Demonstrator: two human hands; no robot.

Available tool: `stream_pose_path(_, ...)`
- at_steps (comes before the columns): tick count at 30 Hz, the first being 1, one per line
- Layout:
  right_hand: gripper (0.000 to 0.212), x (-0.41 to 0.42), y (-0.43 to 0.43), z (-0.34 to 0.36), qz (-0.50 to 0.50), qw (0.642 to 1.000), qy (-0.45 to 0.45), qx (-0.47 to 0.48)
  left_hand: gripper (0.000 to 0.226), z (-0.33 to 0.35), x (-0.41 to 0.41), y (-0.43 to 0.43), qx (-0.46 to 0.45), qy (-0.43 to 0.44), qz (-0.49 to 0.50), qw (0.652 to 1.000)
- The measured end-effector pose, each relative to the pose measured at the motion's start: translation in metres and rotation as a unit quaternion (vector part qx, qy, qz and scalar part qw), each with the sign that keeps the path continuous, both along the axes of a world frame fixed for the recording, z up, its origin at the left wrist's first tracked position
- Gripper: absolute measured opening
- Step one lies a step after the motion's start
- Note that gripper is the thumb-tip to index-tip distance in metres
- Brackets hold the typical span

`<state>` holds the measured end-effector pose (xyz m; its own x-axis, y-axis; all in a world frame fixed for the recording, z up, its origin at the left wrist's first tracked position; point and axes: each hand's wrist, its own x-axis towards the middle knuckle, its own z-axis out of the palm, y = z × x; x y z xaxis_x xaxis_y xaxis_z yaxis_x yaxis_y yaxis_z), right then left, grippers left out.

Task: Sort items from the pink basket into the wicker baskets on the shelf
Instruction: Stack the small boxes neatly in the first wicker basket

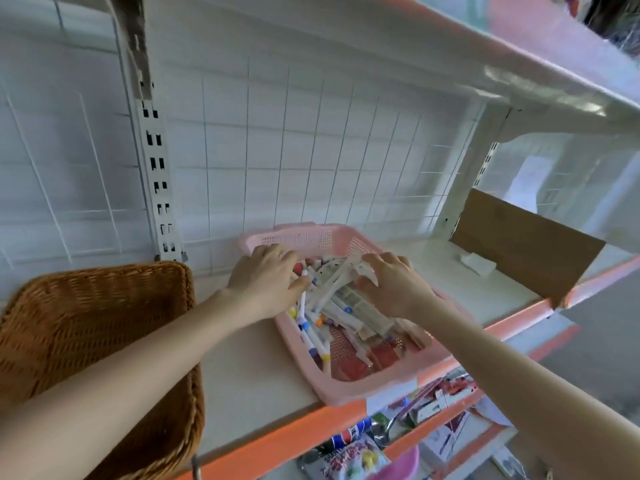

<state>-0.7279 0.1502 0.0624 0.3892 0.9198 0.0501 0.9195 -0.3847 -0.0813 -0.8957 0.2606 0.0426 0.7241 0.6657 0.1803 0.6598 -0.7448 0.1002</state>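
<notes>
A pink plastic basket sits on the white shelf, full of white markers with coloured caps and flat white packets. My left hand reaches into its far left side, thumb and fingers closing on a white marker. My right hand is over the middle of the basket and pinches a long white packet that tilts up from the pile. A brown wicker basket stands at the left on the same shelf; my left forearm crosses above it.
A brown cardboard divider stands on the shelf to the right, with a small white box beside it. An upper shelf overhangs. Below the orange shelf edge lie snack packets and other goods.
</notes>
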Motion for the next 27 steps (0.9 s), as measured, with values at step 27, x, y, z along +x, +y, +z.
stream_pose_path(27, 0.025, 0.058, 0.149, -0.023, 0.102, 0.985, 0.118, -0.079, 0.025, -0.013, 0.031, 0.013, -0.014, -0.019, 0.138, 0.99)
